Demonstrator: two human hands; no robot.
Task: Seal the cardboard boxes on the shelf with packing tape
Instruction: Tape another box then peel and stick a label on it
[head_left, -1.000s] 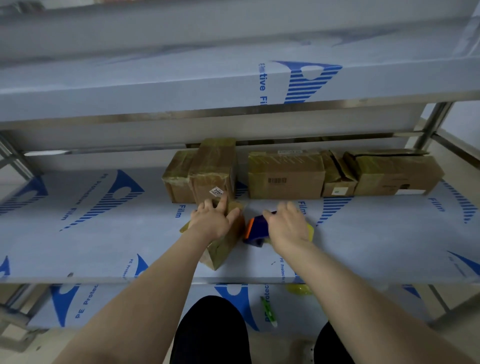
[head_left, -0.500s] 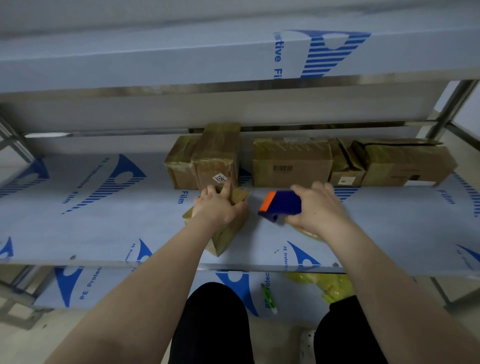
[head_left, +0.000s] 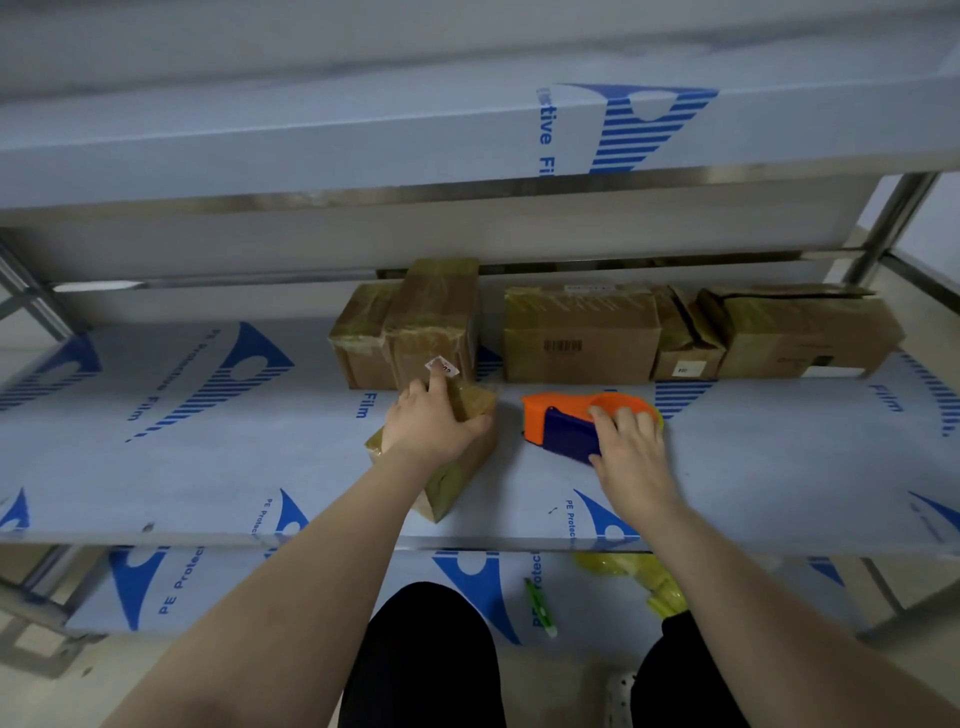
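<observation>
The left grip (head_left: 431, 426) clasps the small tape-wrapped brown cardboard box (head_left: 457, 467) on the film-covered metal shelf (head_left: 208, 457), and with the right grip (head_left: 628, 452) curled over the orange-and-blue plastic tape dispenser (head_left: 561, 421) just to its right, pulled tape could drag that light box askew and wrinkle the seal.

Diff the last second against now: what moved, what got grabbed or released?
The right hand lifted the tape dispenser off the shelf beside the small box, carried it right and set it down farther from the box; it still holds it. The left hand stayed gripping the small box, and the back-row boxes stayed put.
</observation>
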